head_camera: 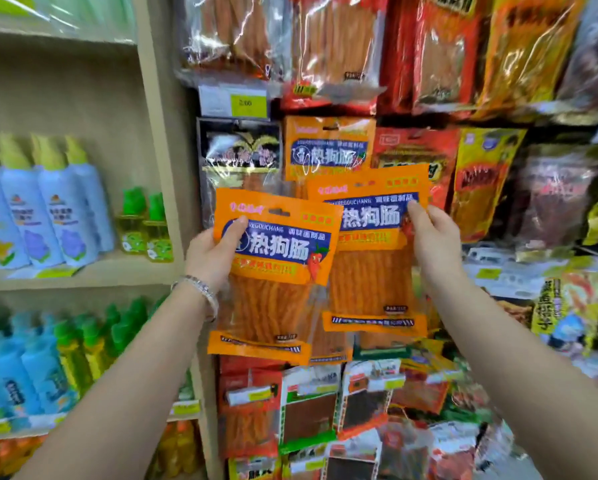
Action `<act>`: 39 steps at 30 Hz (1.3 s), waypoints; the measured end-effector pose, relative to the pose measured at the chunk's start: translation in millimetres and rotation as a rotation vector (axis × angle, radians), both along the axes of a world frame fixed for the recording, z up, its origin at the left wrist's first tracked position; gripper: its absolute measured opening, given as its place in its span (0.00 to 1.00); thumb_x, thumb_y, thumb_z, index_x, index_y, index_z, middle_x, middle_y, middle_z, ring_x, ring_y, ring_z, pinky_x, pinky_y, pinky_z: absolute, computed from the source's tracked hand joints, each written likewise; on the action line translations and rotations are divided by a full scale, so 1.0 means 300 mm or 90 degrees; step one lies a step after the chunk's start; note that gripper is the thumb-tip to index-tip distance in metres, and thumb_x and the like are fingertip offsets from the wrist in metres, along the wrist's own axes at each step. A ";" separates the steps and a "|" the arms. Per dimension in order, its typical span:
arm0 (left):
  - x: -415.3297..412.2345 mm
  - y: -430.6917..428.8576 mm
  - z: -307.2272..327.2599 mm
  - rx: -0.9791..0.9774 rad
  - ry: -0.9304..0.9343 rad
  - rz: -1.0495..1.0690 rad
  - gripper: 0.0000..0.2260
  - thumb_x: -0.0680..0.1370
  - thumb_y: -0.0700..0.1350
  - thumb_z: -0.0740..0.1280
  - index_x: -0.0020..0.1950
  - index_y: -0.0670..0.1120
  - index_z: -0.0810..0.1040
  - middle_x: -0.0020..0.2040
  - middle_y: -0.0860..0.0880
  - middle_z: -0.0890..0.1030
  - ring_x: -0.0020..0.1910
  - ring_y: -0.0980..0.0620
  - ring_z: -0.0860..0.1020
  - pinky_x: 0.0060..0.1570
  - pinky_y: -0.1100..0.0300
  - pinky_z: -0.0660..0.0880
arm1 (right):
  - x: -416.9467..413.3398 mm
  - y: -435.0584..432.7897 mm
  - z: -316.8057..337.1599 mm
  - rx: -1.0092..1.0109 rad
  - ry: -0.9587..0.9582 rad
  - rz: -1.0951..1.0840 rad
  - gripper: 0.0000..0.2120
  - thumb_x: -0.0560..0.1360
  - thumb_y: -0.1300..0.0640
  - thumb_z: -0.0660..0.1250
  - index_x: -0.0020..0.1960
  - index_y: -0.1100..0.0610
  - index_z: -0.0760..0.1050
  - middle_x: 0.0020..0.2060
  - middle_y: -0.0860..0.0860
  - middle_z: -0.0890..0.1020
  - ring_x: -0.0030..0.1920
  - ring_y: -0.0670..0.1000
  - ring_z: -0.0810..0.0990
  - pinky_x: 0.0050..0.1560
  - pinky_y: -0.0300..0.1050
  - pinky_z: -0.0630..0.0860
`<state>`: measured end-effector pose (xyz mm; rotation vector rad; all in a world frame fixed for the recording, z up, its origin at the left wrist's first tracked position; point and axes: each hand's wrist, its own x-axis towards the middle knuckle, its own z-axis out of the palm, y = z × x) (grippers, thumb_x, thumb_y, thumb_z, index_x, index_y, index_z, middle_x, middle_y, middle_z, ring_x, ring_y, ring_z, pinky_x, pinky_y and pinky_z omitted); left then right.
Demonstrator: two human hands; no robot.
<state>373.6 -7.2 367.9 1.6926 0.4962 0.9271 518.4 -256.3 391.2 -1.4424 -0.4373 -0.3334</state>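
Long axes upright, the left packet (277,271) is pinched at its upper left edge by the left hand (211,254), and the right packet (373,258) is gripped at its upper right by the right hand (432,237). The right one tucks behind the left (and lies nearer the matching hung packet (328,150) just above). Blue bottles (48,209) stand on the shelf (83,275) leftward.

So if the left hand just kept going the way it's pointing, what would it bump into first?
Probably the black packet hanging just behind the orange packet that the left hand holds. Depth is hard to judge here, so the gap between them is unclear.
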 end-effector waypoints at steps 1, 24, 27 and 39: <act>0.025 0.017 0.020 0.001 -0.010 0.009 0.18 0.70 0.65 0.66 0.34 0.51 0.78 0.29 0.58 0.82 0.33 0.55 0.81 0.40 0.53 0.78 | 0.025 0.027 0.039 0.009 0.020 0.014 0.11 0.77 0.48 0.63 0.41 0.53 0.77 0.35 0.46 0.82 0.37 0.45 0.80 0.38 0.39 0.73; 0.258 0.084 0.173 -0.041 -0.079 -0.036 0.23 0.61 0.70 0.68 0.37 0.50 0.73 0.42 0.45 0.78 0.39 0.47 0.75 0.44 0.51 0.72 | 0.335 0.294 0.219 0.034 0.077 0.099 0.10 0.77 0.51 0.64 0.39 0.55 0.71 0.33 0.52 0.76 0.38 0.53 0.74 0.40 0.47 0.69; 0.282 0.059 0.184 -0.031 -0.084 -0.036 0.28 0.60 0.70 0.67 0.45 0.48 0.74 0.43 0.42 0.79 0.40 0.43 0.77 0.46 0.47 0.74 | 0.358 0.288 0.200 0.023 0.009 0.069 0.10 0.75 0.51 0.67 0.40 0.54 0.70 0.35 0.51 0.74 0.38 0.52 0.73 0.39 0.46 0.68; 0.386 -0.059 0.246 0.075 -0.059 -0.027 0.28 0.64 0.71 0.62 0.43 0.46 0.73 0.42 0.46 0.76 0.41 0.50 0.75 0.45 0.52 0.72 | 0.308 0.253 0.194 -0.061 -0.140 0.218 0.12 0.74 0.43 0.67 0.45 0.52 0.78 0.43 0.48 0.84 0.45 0.44 0.81 0.51 0.48 0.78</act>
